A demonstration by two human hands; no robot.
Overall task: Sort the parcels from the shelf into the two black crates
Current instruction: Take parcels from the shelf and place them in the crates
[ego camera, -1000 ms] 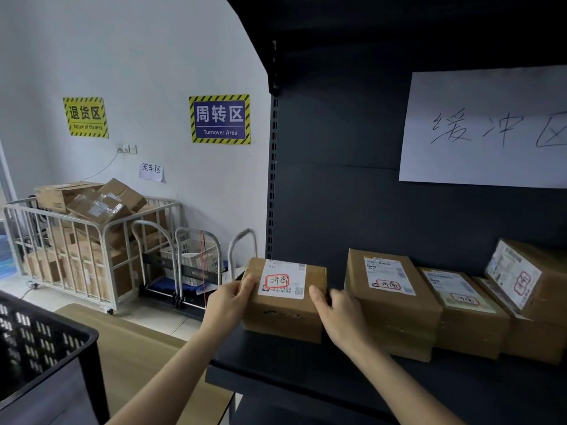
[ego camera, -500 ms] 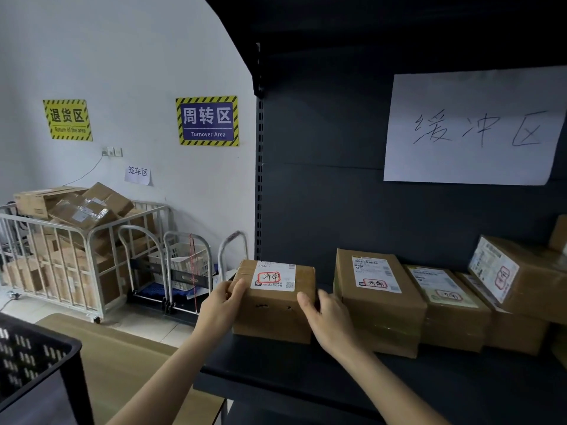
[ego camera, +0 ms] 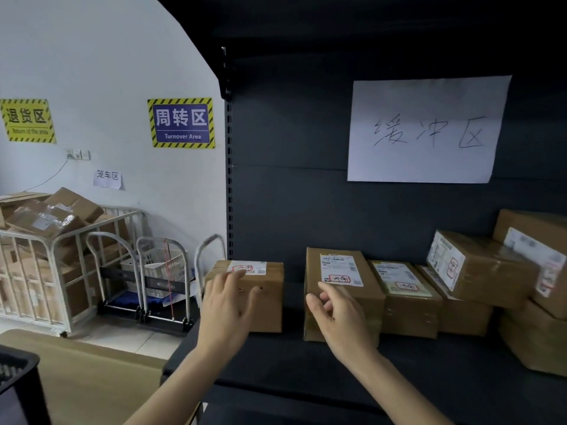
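Note:
A small brown parcel (ego camera: pixel 268 305) with a white label stamped in red stands at the left end of the dark shelf (ego camera: pixel 306 363). My left hand (ego camera: pixel 228 305) hovers in front of its left face with fingers spread, gripping nothing. My right hand (ego camera: pixel 334 317) floats with loosely curled fingers in front of a taller labelled parcel (ego camera: pixel 372 311) and holds nothing. Further parcels (ego camera: pixel 408 305) line the shelf to the right, with a tilted stack (ego camera: pixel 484 271) at the far right. One corner of a black crate (ego camera: pixel 18 372) shows at the bottom left.
A wooden table (ego camera: pixel 92 372) lies under the crate, left of the shelf. Behind it a metal cage cart (ego camera: pixel 40 271) is heaped with cartons, and folded hand trolleys (ego camera: pixel 159 286) lean against the wall. A handwritten paper sign (ego camera: pixel 426 130) hangs on the shelf's back panel.
Both hands were clasping the sides of the small parcel; now they have come off it. The parcel rests on the shelf, and my right hand has shifted right toward the taller parcel.

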